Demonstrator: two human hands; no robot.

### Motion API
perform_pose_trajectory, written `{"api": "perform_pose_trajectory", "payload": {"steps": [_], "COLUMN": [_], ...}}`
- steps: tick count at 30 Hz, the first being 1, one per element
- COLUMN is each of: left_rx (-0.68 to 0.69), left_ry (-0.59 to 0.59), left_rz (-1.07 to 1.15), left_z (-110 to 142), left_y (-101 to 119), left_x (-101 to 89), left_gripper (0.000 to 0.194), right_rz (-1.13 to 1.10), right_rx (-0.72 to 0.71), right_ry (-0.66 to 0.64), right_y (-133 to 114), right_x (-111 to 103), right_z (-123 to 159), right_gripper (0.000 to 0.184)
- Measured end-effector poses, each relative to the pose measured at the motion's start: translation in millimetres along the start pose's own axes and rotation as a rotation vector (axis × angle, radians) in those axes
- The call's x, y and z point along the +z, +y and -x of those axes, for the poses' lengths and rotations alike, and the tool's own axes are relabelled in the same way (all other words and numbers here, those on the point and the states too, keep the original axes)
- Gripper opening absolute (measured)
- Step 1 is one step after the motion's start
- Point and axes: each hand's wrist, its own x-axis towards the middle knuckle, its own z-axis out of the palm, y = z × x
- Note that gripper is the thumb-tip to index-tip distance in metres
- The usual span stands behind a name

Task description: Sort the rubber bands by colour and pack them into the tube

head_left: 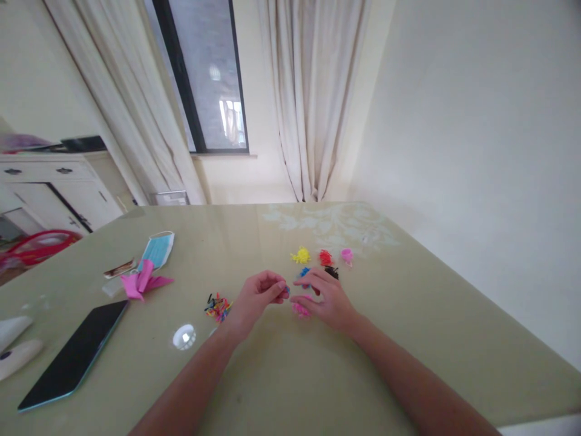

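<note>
My left hand (260, 297) is closed in a pinch, with small blue bits that look like rubber bands (287, 291) showing at its fingertips. Just to the right, my right hand (327, 295) hovers with thumb and forefinger apart and nothing seen between them. Under its fingers lies a pink pile (301, 307), partly covered, and a blue pile (304, 274) shows behind. A black pile (332, 272), a red pile (325, 258) and a yellow pile (300, 255) sit farther back. A mixed-colour heap (218, 307) lies left of my left hand.
A small pink cup-like thing (347, 255) stands behind my right hand. Leftward on the table (254, 393) are a clear shiny dome (184, 336), a pink folded-paper shape (143, 281), a blue face mask (157, 249) and a dark tablet (75, 357). A wall (490, 151) borders the right side.
</note>
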Motion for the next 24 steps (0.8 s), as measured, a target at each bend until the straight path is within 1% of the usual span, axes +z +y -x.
{"api": "perform_pose_trajectory", "payload": {"steps": [3, 5, 7, 9, 10, 11, 12, 13, 14, 15, 16, 17, 18, 20, 24], "left_rx": [-0.033, -0.037, -0.028, 0.012, 0.039, 0.070, 0.089, 0.081, 0.043, -0.024, -0.102, -0.171, -0.228, -0.282, -0.281], "left_ry": [-0.008, -0.008, -0.017, -0.032, -0.023, 0.009, 0.063, 0.151, 0.229, 0.288, 0.310, 0.310, 0.292, 0.238, 0.164], "left_rz": [-0.018, -0.035, -0.079, -0.216, -0.345, -0.520, -0.747, -0.997, -1.224, -1.413, -1.554, -1.639, -1.688, -1.704, -1.662], "left_z": [2.4, 2.8, 2.7, 2.6, 2.8, 3.3, 4.3, 5.8, 7.7, 9.9, 12.2, 14.4, 16.1, 17.7, 13.0], "left_y": [-2.0, -2.7, -2.0, 0.0, 1.5, 3.2, 5.0, 6.7, 8.3, 9.6, 10.7, 11.5, 11.9, 11.6, 8.0], "left_x": [1.7, 1.9, 0.1, -5.7, -10.6, -16.6, -23.4, -30.6, -37.5, -43.8, -49.0, -52.9, -55.4, -57.5, -58.1], "left_gripper": [0.046, 0.047, 0.047, 0.045, 0.042, 0.037, 0.031, 0.026, 0.023, 0.022, 0.023, 0.024, 0.025, 0.025, 0.021], "right_rz": [0.008, 0.022, 0.005, -0.068, -0.120, -0.176, -0.231, -0.283, -0.329, -0.370, -0.405, -0.433, -0.456, -0.490, -0.517], "right_rx": [-0.049, -0.067, -0.053, 0.011, 0.058, 0.111, 0.158, 0.198, 0.233, 0.262, 0.288, 0.310, 0.328, 0.348, 0.329], "right_ry": [0.011, 0.026, 0.037, 0.074, 0.107, 0.150, 0.203, 0.258, 0.310, 0.354, 0.388, 0.414, 0.430, 0.448, 0.470], "right_y": [-4.8, -7.2, -9.3, -10.2, -9.9, -8.9, -7.2, -5.2, -3.0, -1.0, 0.6, 1.6, 1.9, 0.5, -5.0], "right_x": [6.8, 8.6, 7.0, 1.3, -2.9, -7.9, -13.1, -18.5, -23.5, -28.0, -31.8, -34.9, -37.2, -40.2, -42.7], "right_z": [3.0, 4.4, 3.8, 0.6, -1.8, -4.5, -7.2, -9.7, -11.8, -13.5, -14.7, -15.5, -15.9, -16.2, -16.1], "right_gripper": [0.022, 0.019, 0.018, 0.017, 0.016, 0.015, 0.015, 0.015, 0.016, 0.018, 0.019, 0.021, 0.022, 0.022, 0.020]}}
